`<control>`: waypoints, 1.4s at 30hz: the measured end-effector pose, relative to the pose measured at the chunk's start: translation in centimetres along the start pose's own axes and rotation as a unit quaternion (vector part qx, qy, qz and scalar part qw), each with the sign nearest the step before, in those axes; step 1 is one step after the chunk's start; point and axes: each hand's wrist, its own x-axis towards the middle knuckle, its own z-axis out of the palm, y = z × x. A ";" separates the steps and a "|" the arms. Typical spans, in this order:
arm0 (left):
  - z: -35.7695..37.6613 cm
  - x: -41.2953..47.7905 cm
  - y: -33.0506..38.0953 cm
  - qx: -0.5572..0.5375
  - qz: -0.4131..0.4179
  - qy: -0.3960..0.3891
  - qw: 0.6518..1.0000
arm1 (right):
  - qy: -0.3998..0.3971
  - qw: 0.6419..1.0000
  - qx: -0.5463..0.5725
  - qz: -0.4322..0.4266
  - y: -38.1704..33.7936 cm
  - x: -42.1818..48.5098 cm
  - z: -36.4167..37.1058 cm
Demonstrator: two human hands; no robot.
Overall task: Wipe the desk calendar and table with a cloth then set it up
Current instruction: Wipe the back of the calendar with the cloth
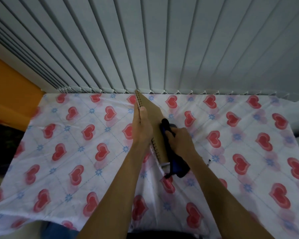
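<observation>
Bench [62, 152] wide open to our left and right: only the heart-print cover, nothing standing on it. Centre blocked: desk calendar [151, 116] held up on edge, left hand [141, 128] clasping it, right hand [179, 140] pressing a dark cloth [173, 157] against its face. Far edge closed off by vertical blinds [145, 45]. Orange wall [9, 87] bounds far left.

Matt cardboard calendar [153, 116], soft cloth [169, 149]

No readable text anywhere I look; the brown back of my desk calendar [151, 116] is blank, no print showing.
</observation>
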 end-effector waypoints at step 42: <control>-0.5 0.9 -1.3 -0.021 -0.021 0.014 0.999 | 0.081 0.991 0.077 -0.077 -3.2 -5.2 1.4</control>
